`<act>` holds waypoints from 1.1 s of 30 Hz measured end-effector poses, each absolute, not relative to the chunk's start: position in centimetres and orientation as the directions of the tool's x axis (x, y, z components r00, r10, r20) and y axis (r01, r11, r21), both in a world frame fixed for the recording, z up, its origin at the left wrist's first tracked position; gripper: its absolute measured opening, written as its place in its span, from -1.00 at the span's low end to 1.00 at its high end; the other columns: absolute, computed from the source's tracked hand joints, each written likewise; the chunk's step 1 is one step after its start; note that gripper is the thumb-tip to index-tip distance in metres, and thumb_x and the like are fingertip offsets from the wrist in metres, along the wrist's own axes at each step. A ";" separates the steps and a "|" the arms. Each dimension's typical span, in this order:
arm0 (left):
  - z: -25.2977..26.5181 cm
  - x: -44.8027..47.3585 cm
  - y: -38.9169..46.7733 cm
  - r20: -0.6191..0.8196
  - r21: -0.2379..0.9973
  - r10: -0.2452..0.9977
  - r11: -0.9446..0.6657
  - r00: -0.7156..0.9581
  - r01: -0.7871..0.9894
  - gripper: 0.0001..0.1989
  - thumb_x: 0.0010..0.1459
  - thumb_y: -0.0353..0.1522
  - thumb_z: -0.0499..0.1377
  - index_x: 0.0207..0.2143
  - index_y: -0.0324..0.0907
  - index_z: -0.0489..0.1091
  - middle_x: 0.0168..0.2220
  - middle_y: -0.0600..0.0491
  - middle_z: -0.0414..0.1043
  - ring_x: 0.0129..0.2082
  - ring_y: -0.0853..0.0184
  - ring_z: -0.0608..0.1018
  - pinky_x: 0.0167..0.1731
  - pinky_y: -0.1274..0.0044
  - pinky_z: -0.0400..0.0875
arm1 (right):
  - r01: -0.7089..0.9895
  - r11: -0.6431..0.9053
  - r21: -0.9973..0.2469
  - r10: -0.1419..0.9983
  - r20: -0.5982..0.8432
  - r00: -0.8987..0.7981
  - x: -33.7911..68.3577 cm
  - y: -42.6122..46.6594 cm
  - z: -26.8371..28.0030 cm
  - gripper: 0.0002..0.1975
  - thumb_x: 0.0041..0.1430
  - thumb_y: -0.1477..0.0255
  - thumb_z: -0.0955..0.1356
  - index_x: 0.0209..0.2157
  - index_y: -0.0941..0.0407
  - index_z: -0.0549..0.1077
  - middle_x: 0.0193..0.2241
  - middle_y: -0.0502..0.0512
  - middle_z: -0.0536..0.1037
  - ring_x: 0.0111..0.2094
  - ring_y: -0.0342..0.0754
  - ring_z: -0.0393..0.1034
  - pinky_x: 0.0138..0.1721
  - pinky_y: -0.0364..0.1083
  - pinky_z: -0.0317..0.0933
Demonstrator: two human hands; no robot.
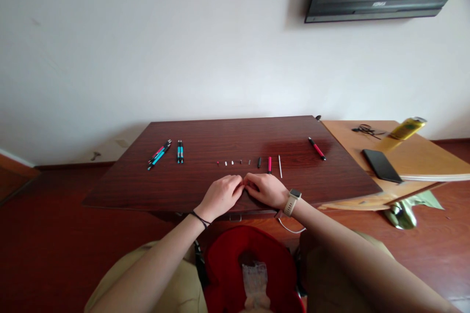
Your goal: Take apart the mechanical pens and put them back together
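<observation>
My left hand (223,196) and my right hand (267,190) meet over the near part of the dark wooden table (235,134). The fingers of both are curled and pinched together at the tips; whatever lies between them is hidden. Just beyond them runs a row of pen parts: a small red piece (218,163), two white bits (225,163), tiny metal pieces (241,162), a black grip (259,162), a pink barrel (269,164) and a white refill (280,166). My right hand is nearest to the pink barrel.
Two blue pens (180,151) and a bundle of pink and blue pens (159,155) lie at left. A red pen (317,148) rests at right. The lighter side table (341,142) bears a phone (381,165), a black cable (367,130) and a yellow can (407,128).
</observation>
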State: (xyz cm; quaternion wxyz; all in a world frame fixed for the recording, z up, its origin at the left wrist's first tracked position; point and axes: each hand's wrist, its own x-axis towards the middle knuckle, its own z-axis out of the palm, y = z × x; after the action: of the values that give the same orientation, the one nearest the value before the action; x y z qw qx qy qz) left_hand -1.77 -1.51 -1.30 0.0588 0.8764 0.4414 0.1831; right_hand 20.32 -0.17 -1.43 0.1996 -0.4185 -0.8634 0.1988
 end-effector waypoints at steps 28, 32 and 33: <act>-1.3 -1.7 -1.3 0.242 0.271 0.806 -0.591 0.540 0.760 -0.86 0.48 -0.38 0.10 -0.22 -0.13 0.38 -0.22 -0.01 0.57 -0.22 0.22 0.62 -0.20 0.44 0.44 | 0.678 0.559 -0.477 0.815 0.163 -0.556 20.2 -0.4 -1.2 -0.95 0.43 0.42 0.35 -0.17 0.07 0.47 -0.37 0.01 0.59 -0.37 -0.08 0.44 -0.35 -0.13 -0.03; -1.4 -1.7 -1.3 0.239 0.273 0.809 -0.587 0.537 0.762 -0.85 0.49 -0.37 0.09 -0.22 -0.14 0.39 -0.22 -0.02 0.57 -0.22 0.23 0.62 -0.19 0.44 0.45 | 0.679 0.558 -0.477 0.814 0.157 -0.559 20.2 -0.5 -1.1 -0.95 0.43 0.42 0.34 -0.16 0.07 0.47 -0.36 0.00 0.59 -0.37 -0.08 0.44 -0.35 -0.13 -0.03; -1.4 -1.7 -1.2 0.237 0.272 0.810 -0.585 0.536 0.764 -0.84 0.49 -0.37 0.08 -0.22 -0.14 0.39 -0.22 -0.02 0.57 -0.22 0.23 0.61 -0.20 0.44 0.45 | 0.679 0.559 -0.477 0.814 0.159 -0.559 20.2 -0.5 -1.2 -0.95 0.43 0.42 0.34 -0.16 0.07 0.47 -0.36 0.00 0.59 -0.36 -0.08 0.45 -0.35 -0.13 -0.02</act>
State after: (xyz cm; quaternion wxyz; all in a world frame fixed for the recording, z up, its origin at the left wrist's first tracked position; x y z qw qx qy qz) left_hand -1.70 -1.24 -1.43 0.0677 0.8738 0.4504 0.1706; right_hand 20.21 -0.47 -1.16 0.1839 -0.4321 -0.8635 0.1840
